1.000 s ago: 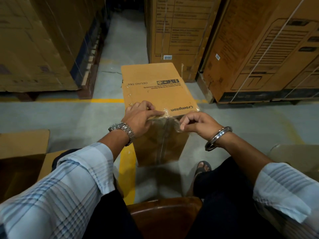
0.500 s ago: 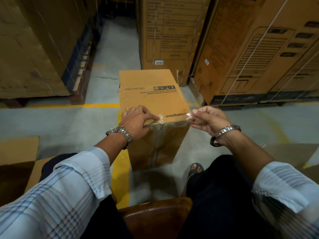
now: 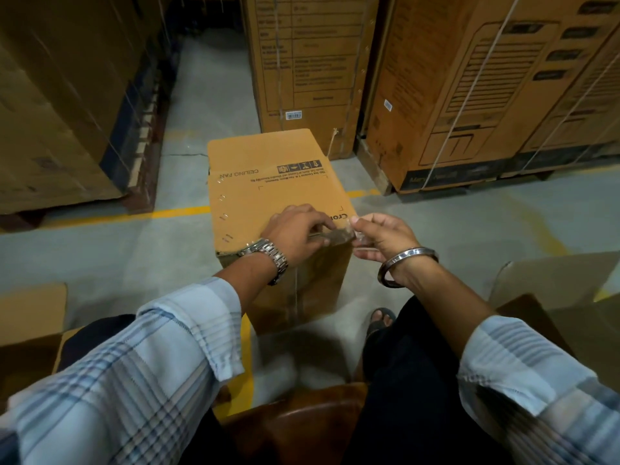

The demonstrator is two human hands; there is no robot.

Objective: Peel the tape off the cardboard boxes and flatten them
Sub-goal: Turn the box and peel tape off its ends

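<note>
A brown ceiling-fan cardboard box (image 3: pixel 268 193) stands on the floor in front of me, its printed top face tilted toward me. My left hand (image 3: pixel 297 234) rests on the box's near top edge, fingers curled over it and holding it down. My right hand (image 3: pixel 382 238) pinches a strip of clear tape (image 3: pixel 349 233) at the box's near right corner; the strip stretches along the edge between my two hands. More clear tape runs down the middle of the near face.
Tall strapped cartons on pallets stand at the left (image 3: pixel 57 105), back (image 3: pixel 305 62) and right (image 3: pixel 486 88). Open cardboard boxes sit at my left (image 3: pixel 30 323) and right (image 3: pixel 553 283). A brown seat (image 3: pixel 302 421) is under me; yellow lines (image 3: pixel 174 213) cross the grey floor.
My right hand has pulled the tape from the middle of the near edge out to the right corner. My left hand slid right along the edge. The view has shifted lower.
</note>
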